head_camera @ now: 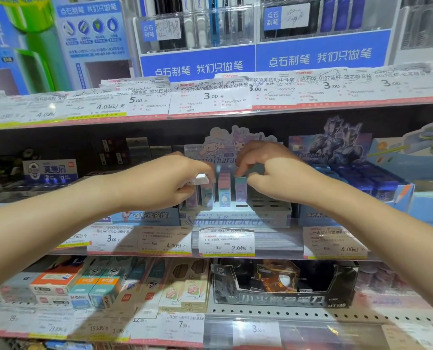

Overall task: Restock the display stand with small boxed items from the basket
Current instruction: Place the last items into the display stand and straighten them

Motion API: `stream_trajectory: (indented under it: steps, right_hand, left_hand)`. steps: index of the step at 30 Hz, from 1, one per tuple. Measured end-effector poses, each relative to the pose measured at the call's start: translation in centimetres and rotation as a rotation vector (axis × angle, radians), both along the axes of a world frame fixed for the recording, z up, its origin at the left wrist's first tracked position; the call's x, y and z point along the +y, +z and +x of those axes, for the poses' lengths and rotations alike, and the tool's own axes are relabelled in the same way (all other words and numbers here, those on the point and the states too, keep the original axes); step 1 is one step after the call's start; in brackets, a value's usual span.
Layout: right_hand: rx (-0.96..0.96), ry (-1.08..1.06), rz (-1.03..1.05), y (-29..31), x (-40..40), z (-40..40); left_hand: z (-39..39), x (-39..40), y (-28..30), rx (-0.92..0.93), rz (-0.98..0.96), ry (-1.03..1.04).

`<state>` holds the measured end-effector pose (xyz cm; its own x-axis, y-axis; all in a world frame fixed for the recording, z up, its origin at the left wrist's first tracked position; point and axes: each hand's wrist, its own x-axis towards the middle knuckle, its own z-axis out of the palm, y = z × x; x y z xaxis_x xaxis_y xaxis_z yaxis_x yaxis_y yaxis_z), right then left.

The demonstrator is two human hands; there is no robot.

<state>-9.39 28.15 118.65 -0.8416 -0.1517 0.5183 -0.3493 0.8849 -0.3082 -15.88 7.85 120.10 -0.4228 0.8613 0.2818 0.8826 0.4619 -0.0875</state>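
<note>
Forearms fill the lower frame, both reaching into mid-frame. Left hand (165, 183) fingers curl round a white box (200, 179), likely held ready as next stock. Right hand (268, 173) fingertips pinch the top of a teal box (241, 189), apparently seating it upright in a slot of the display stand (235, 218), beside a pink box (224, 188). Empty slots sit right of it. Basket not visible.

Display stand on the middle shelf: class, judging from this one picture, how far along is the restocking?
Done: several small boxes already stand upright in the display stand. In hand: the left hand holds a white box; the right hand pinches a box in its slot. Left: empty slots on the stand's right side remain.
</note>
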Motion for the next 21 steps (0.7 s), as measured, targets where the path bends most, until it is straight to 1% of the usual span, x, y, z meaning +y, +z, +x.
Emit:
stream_trajectory:
  steps: [2,4,6,7,8,9,10,12,13,14,17,19,21]
  right_hand:
    - [-0.091,-0.009,-0.023,0.9,0.1,-0.2]
    - [-0.193,-0.051,-0.046,1.6,0.2,-0.1]
    - [-0.170,-0.074,-0.120,1.7,0.2,0.0]
    - [-0.128,-0.072,-0.187,1.6,0.2,0.1]
    - [-0.098,-0.057,-0.256,1.4,0.1,0.3]
    - [-0.088,-0.020,-0.322,1.2,-0.1,0.7]
    - [-0.095,0.026,-0.380,1.0,-0.3,1.1]
    - [-0.114,0.099,-0.451,0.9,-0.9,1.8]
    - [-0.113,0.124,-0.479,0.8,-1.3,2.1]
    - [-0.110,0.143,-0.509,0.8,-1.6,2.5]
    - [-0.061,0.191,-0.570,0.9,-2.3,3.4]
    - [-0.029,0.210,-0.570,1.0,-2.6,3.8]
    - [-0.049,0.225,-0.561,1.1,-2.7,4.1]
  left_hand:
    - [0.1,0.1,-0.1,0.011,0.053,-0.009]
    - [0.4,0.3,-0.3,0.050,0.180,-0.064]
    - [0.9,0.4,-0.2,0.060,0.303,-0.124]
    - [1.2,0.4,-0.2,0.035,0.351,-0.136]
    - [1.6,0.5,-0.2,-0.028,0.396,-0.121]
    - [2.0,0.7,-0.2,-0.148,0.444,-0.099]
    - [2.6,0.9,-0.2,-0.335,0.501,-0.086]
    - [3.3,1.5,-0.2,-0.772,0.610,-0.070]
    - [3.5,1.7,-0.3,-0.952,0.636,-0.056]
    - [3.6,1.9,-0.5,-1.081,0.646,-0.043]
    - [3.8,2.2,-0.6,-1.333,0.633,-0.032]
    - [4.0,2.3,-0.5,-1.435,0.609,-0.054]
    - [4.1,2.3,-0.5,-1.510,0.573,-0.103]
